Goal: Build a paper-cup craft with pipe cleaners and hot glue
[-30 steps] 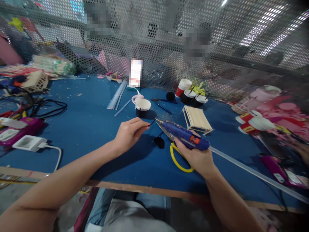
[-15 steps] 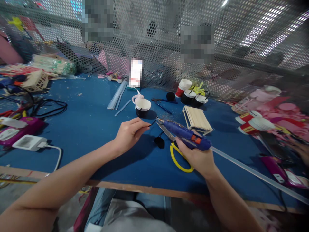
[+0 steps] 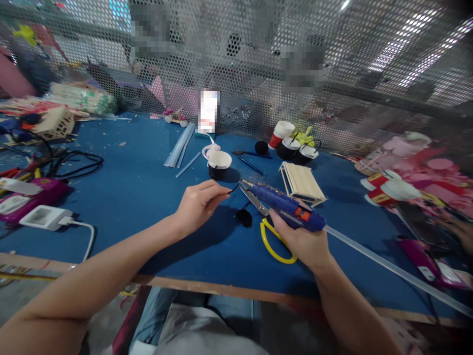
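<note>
Between its fingertips my left hand (image 3: 201, 203) pinches a thin black strip (image 3: 235, 188), whose far end is at the glue gun's nozzle. The blue glue gun (image 3: 283, 203), with an orange part and a long clear glue stick at its back, is gripped in my right hand (image 3: 305, 241). Yellow-handled scissors (image 3: 275, 249) are under the gun and by my right fingers, blades pointing toward the nozzle. A small black fuzzy piece (image 3: 244, 217) lies left of the scissors. Behind my left hand stands a black-and-white paper cup (image 3: 219, 165).
A small wooden stick rack (image 3: 303, 182), more cups (image 3: 288, 147) and a black pompom (image 3: 261, 147) are behind the gun. Clear glue sticks (image 3: 180, 145) and a lit phone (image 3: 208, 112) stand farther back. Cables and a charger (image 3: 45, 217) lie left. At far right, another person's hand (image 3: 456, 224) shows.
The glue gun has shifted very slightly right, its nozzle drawn back a little from the strip's end. My left hand looks unmoved.
</note>
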A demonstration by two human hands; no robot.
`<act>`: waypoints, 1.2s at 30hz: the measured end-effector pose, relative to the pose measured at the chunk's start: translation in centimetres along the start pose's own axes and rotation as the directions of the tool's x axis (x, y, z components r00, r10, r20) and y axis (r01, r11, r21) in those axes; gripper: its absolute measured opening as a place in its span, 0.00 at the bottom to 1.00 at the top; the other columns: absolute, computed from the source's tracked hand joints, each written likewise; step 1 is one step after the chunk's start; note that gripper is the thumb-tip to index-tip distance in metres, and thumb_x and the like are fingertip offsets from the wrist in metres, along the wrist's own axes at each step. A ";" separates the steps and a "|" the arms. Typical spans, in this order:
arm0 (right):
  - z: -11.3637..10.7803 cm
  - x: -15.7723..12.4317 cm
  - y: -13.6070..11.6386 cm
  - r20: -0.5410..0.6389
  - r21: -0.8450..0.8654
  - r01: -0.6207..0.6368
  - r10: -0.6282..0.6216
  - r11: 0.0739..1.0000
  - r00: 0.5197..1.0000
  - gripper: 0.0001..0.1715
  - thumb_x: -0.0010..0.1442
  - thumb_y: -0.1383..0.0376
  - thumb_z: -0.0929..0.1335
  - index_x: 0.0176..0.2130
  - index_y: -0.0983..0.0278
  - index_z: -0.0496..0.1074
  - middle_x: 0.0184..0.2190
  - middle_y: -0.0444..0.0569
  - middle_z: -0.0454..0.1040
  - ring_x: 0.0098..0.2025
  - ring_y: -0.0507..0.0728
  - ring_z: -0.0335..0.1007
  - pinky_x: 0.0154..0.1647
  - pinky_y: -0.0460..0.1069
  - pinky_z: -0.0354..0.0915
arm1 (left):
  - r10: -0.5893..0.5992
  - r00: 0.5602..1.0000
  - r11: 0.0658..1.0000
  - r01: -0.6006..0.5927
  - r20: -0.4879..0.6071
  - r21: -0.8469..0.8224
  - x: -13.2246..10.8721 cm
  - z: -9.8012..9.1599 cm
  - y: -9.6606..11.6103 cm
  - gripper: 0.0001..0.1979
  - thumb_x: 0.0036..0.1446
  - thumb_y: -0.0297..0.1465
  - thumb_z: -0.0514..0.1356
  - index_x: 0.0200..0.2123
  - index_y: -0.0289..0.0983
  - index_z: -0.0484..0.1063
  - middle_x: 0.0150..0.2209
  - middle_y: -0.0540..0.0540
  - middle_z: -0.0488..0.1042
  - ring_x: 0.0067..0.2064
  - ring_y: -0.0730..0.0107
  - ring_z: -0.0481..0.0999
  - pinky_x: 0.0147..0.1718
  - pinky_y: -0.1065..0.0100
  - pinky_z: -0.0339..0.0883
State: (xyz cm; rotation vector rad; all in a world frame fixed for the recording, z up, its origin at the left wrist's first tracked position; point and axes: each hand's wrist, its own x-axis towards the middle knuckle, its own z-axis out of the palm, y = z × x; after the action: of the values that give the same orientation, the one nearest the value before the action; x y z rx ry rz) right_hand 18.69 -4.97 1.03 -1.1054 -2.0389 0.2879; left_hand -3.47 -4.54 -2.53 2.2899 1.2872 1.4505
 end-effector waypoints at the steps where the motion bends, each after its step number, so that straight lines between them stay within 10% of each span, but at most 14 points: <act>1: 0.0 0.0 0.0 0.001 0.000 0.004 -0.004 1.000 1.000 0.07 0.54 0.64 0.64 0.25 0.62 0.68 0.19 0.45 0.67 0.21 0.52 0.65 0.25 0.48 0.66 | 0.001 1.000 1.000 -0.001 0.000 0.000 0.0 0.0 0.0 0.09 0.55 0.29 0.55 0.35 0.33 0.74 0.30 0.44 0.75 0.30 0.76 0.72 0.29 0.76 0.64; 12: 0.1 -0.4 1.1 0.028 -0.100 0.042 -0.039 0.994 0.999 0.04 0.51 0.65 0.66 0.29 0.61 0.71 0.20 0.45 0.70 0.25 0.55 0.69 0.27 0.48 0.67 | -0.174 0.981 0.959 0.188 0.085 -0.213 0.1 -0.3 0.2 0.09 0.55 0.31 0.56 0.34 0.33 0.73 0.29 0.45 0.74 0.26 0.77 0.70 0.26 0.74 0.63; 19: 0.0 -1.2 2.3 0.015 -0.093 0.029 -0.027 0.995 1.000 0.07 0.53 0.62 0.65 0.29 0.60 0.73 0.18 0.46 0.71 0.27 0.57 0.72 0.30 0.51 0.69 | -0.435 0.858 0.630 0.506 0.271 -0.589 0.4 -0.1 0.0 0.12 0.52 0.37 0.58 0.33 0.33 0.72 0.27 0.46 0.74 0.23 0.80 0.64 0.22 0.76 0.60; 36: -0.3 -0.8 1.4 0.020 0.044 -0.109 0.108 0.993 0.994 0.14 0.54 0.58 0.65 0.23 0.62 0.72 0.13 0.43 0.67 0.18 0.53 0.67 0.25 0.48 0.69 | -0.429 0.834 0.454 0.531 0.347 -0.716 0.5 -0.1 -0.2 0.10 0.51 0.35 0.60 0.32 0.33 0.72 0.24 0.49 0.71 0.22 0.81 0.62 0.21 0.75 0.56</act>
State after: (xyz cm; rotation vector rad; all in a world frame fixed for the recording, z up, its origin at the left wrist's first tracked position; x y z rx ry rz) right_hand 20.05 -4.79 0.10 -1.1912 -1.9813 0.3979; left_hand -3.61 -4.07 -2.25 1.2367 0.8561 1.2620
